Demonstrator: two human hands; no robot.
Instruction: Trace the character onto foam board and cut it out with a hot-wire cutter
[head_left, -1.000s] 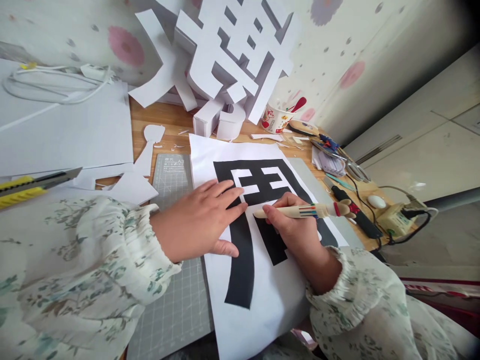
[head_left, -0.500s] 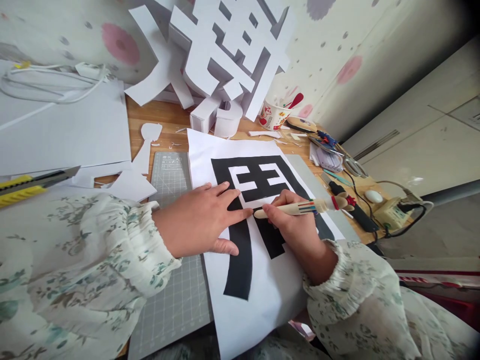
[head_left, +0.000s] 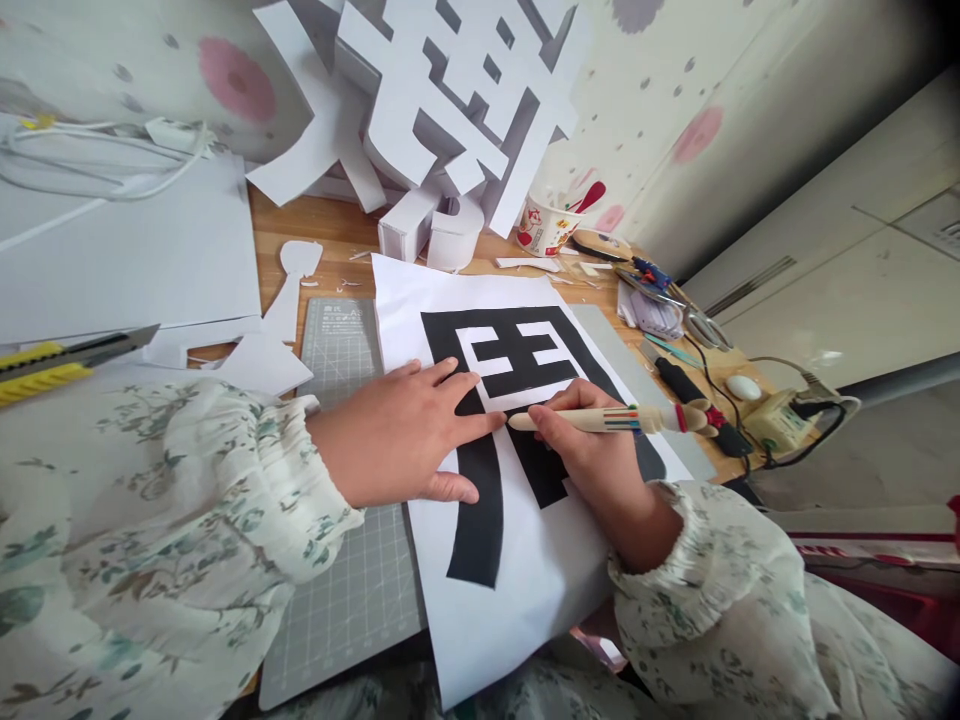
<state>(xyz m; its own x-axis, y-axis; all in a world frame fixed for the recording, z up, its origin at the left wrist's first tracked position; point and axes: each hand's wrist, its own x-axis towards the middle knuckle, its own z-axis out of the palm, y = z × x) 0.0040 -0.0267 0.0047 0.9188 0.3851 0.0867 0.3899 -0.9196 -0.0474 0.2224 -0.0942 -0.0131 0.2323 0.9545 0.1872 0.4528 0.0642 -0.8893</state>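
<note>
My right hand [head_left: 589,445] grips a cream multicolour pen [head_left: 600,419], its tip at the edge of a black printed character [head_left: 480,525]. That character is on a large sheet of white paper [head_left: 465,640], which lies over a grey gridded cutting mat [head_left: 345,600]. My left hand [head_left: 412,435] lies flat on the sheet with fingers spread, its index fingertip close to the pen tip. Part of the black shape is hidden under both hands.
Large white cut-out characters [head_left: 450,100] stand at the back by a paper cup [head_left: 546,228] with a red spoon. A yellow utility knife [head_left: 67,365] lies at left near white board [head_left: 127,270]. A power strip [head_left: 780,420] and scissors [head_left: 709,328] are at right.
The pen has tilted, its rear end swinging slightly lower and to the right. My left hand keeps its place on the paper. The whole view has shifted a little.
</note>
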